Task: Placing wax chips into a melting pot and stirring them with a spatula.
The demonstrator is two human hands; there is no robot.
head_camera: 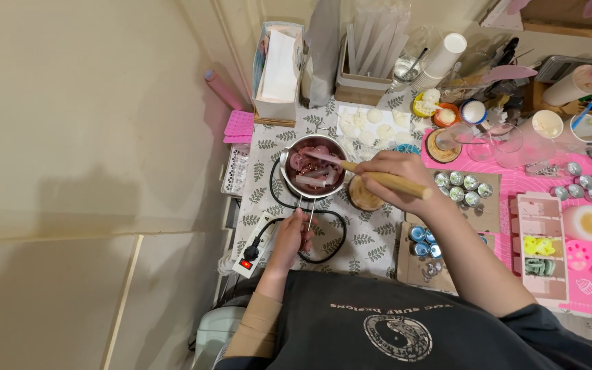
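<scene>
A small steel pot (286,166) sits on the leaf-patterned tablecloth, filled with pink and white waxy chunks (312,173). My left hand (292,235) grips the pot's thin metal handle (310,214) at its near end. My right hand (393,179) holds a wooden stick (385,179), and a pink spatula tip (316,156) on its far end rests among the chunks in the pot. A round brown-filled tin (363,196) lies just under my right hand.
A black cable (332,218) loops around the pot to a white power strip (253,248). Small silver tins (463,188), blue cups (422,240), pink moulds (539,243), cups and tools crowd the right side. A box of papers (277,68) stands at the back. A beige wall fills the left.
</scene>
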